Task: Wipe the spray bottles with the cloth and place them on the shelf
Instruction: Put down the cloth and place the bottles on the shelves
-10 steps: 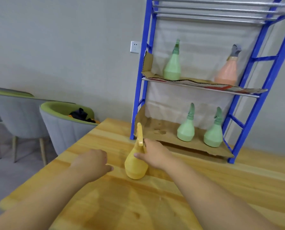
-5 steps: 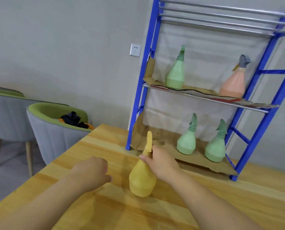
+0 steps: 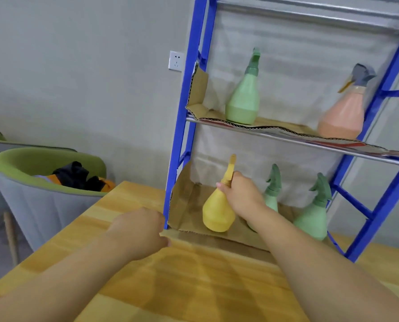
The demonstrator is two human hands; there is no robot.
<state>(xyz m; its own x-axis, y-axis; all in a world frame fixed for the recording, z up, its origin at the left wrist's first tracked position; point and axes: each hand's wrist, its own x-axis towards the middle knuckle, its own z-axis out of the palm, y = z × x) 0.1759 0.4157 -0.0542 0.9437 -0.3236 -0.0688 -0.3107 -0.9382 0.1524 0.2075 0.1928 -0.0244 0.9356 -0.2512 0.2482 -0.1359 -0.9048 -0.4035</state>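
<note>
My right hand (image 3: 239, 195) grips the neck of a yellow spray bottle (image 3: 217, 211) and holds it tilted over the cardboard floor of the blue shelf's (image 3: 184, 112) bottom level, at its left end. I cannot tell whether the bottle's base touches the cardboard. Two green spray bottles (image 3: 313, 216) stand to its right, the nearer one partly hidden by my wrist. My left hand (image 3: 139, 228) hovers over the wooden table (image 3: 193, 287) with fingers curled, empty as far as I can see. No cloth is in view.
On the middle shelf stand a green bottle (image 3: 243, 98) and an orange bottle (image 3: 343, 115) on cardboard. A grey and green chair (image 3: 38, 194) with dark clothing on its seat stands left of the table. A wall socket (image 3: 176, 61) is behind.
My right hand has carried the yellow bottle from the tabletop forward onto the shelf's bottom level. My left hand stayed near the table, and my view moved closer to the shelf.
</note>
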